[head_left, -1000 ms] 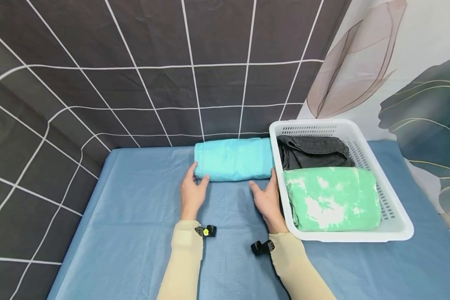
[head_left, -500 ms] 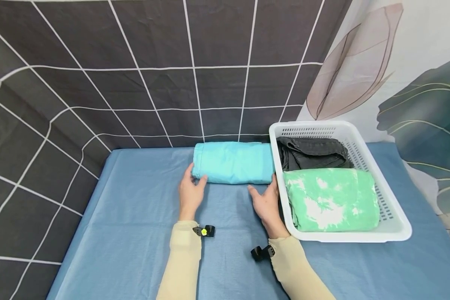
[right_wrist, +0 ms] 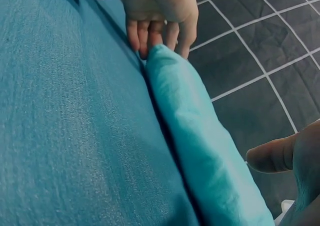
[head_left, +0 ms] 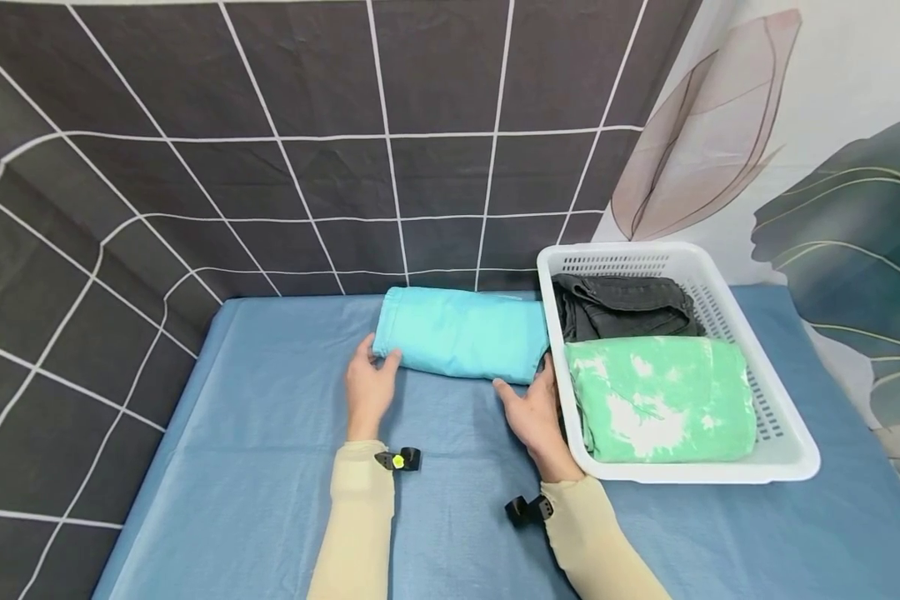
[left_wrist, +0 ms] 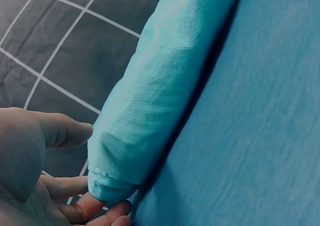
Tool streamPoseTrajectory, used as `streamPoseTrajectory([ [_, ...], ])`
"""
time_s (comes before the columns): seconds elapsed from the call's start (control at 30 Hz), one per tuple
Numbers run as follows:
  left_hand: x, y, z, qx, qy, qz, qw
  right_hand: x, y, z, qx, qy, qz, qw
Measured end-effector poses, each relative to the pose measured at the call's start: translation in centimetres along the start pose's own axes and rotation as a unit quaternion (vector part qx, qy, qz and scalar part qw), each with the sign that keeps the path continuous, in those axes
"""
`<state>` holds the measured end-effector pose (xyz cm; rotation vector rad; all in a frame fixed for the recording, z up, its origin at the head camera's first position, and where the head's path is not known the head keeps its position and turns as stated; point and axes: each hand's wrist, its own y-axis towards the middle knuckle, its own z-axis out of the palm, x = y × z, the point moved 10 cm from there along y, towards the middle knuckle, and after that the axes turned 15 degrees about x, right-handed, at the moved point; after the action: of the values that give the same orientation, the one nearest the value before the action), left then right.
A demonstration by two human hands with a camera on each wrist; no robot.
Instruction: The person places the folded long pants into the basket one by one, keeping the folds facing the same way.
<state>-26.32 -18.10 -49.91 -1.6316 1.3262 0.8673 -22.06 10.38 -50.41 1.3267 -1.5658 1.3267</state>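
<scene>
A folded turquoise garment lies at the far side of the blue-covered surface, its right end slanting towards me. My left hand is at its left end. In the left wrist view the fingertips touch the underside of that end, and the thumb is level with its side. At the right end is my right hand, between the garment and the basket, thumb spread from the fingers. In the right wrist view this thumb stands apart from the garment, and the right fingers are hidden.
A white plastic basket stands to the right, right beside my right hand. In it lie a folded black garment and a folded green garment with white blotches. A dark gridded cloth backdrop rises behind and to the left.
The turquoise garment has turned slightly: its right end came towards me and its left end shifted left. My left hand moved left with it; the right hand barely moved.
</scene>
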Motion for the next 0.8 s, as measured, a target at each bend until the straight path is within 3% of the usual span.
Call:
streamPoseTrajectory([
  [0.27,0.8,0.3,-0.6,-0.002,-0.013,-0.015,0.9998,0.3,-0.2,-0.3,-0.003,-0.034,-0.024,0.9991],
  [0.5,1.2,0.2,-1.3,-0.003,-0.02,-0.027,0.9994,0.9,-0.4,-0.4,-0.013,-0.126,-0.042,0.9911],
  [0.8,1.5,0.3,-1.8,-0.004,-0.02,-0.03,0.9993,0.9,-0.3,-0.8,-0.015,-0.12,-0.046,0.9916],
])
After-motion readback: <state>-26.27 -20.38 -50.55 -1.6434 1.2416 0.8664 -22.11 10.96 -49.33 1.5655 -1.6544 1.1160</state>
